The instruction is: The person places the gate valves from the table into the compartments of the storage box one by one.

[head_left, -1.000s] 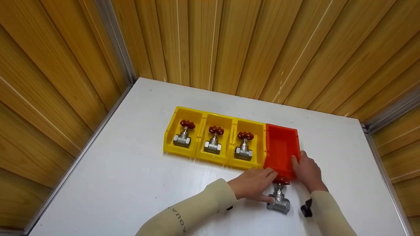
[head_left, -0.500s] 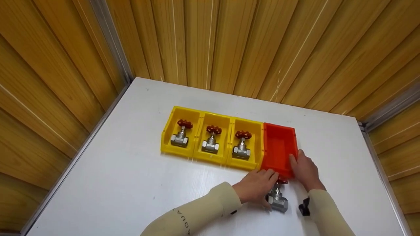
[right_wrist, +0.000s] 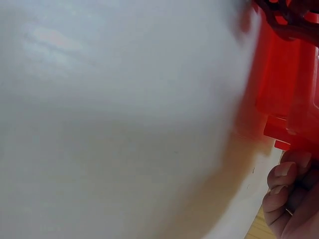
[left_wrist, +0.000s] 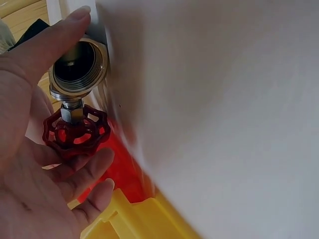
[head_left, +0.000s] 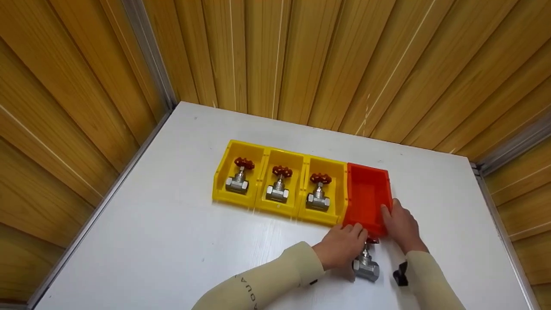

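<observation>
My right hand (head_left: 402, 226) pinches the right wall of an empty red bin (head_left: 366, 196), thumb inside and fingers outside. At the bin's front edge rest the fingertips of my left hand (head_left: 342, 246). A grey metal valve (head_left: 366, 269) with a dark red handwheel (left_wrist: 75, 130) lies on the table just in front of this bin, its wheel partly hidden under the front lip. In the left wrist view my left thumb (left_wrist: 52, 42) crosses the valve's threaded opening, and the relaxed fingers lie beyond the wheel. The right wrist view shows curled right fingers (right_wrist: 281, 186) beside the red bin.
Three joined yellow bins (head_left: 284, 155) stand left of the red one, each with a red-wheeled valve (head_left: 277, 191) inside. They sit on a white table (head_left: 172, 241) enclosed by wood-patterned walls (head_left: 297, 60). A black wrist piece (head_left: 400, 274) shows at the right cuff.
My left hand has shifted slightly right along the red bin's front, and its thumb has dropped out of sight beside the valve. The right hand keeps its hold; the bins look unmoved.
</observation>
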